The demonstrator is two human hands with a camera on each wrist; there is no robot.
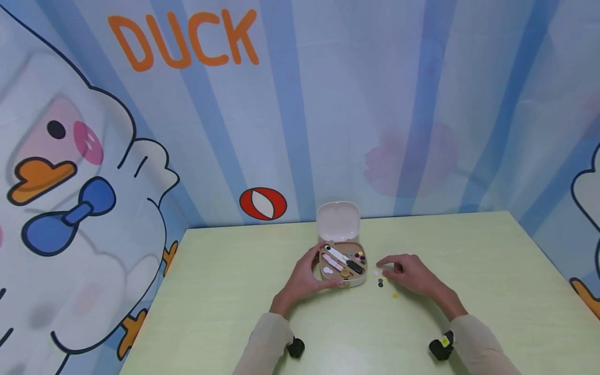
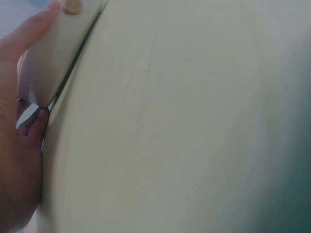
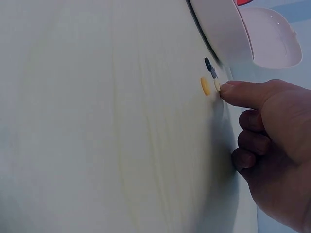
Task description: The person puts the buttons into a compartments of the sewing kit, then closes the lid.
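Observation:
My left hand (image 1: pixel 307 275) grips a small open sewing-kit-like case (image 1: pixel 358 282) by its left side, thumb along the front. Its pale lid (image 1: pixel 338 221) stands up at the back. Inside lie a white stick-shaped tool with a black end (image 1: pixel 344 258), a slim pink-and-white piece (image 1: pixel 332 262), a round gold piece (image 1: pixel 345 272) and several coloured buttons (image 1: pixel 360 256). Just right of the case, my right hand (image 1: pixel 412 273) reaches down over loose buttons, thumb and forefinger apart. In the right wrist view the thumb tip is right at a pale yellow button (image 3: pixel 217 85).
Dark buttons (image 1: pixel 380 283) and an orange-yellow button (image 1: pixel 395 296) lie on the light table (image 1: pixel 225 291) beside the case. A blue-striped duck backdrop (image 1: pixel 319 104) rises behind the table's far edge. A round brown knob (image 2: pixel 73 6) sits on the case's front.

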